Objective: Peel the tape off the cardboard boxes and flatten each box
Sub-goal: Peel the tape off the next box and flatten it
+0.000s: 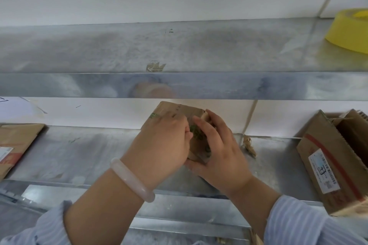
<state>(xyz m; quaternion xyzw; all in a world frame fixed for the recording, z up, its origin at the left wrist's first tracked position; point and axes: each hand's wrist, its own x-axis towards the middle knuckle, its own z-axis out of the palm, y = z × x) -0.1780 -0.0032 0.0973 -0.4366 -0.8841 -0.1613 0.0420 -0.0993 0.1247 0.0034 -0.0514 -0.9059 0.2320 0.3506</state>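
Both hands are on the small box [180, 114] mid-counter [79, 153], left hand [165, 141] pinching at its taped face, right hand [221, 155] clamped round its right side; it looks light, stiff-edged, best gripped by the corners.

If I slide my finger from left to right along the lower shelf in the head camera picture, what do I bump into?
Flattened cardboard → left hand → small box held in both hands → right hand → scrap of torn tape → open box with a white label.
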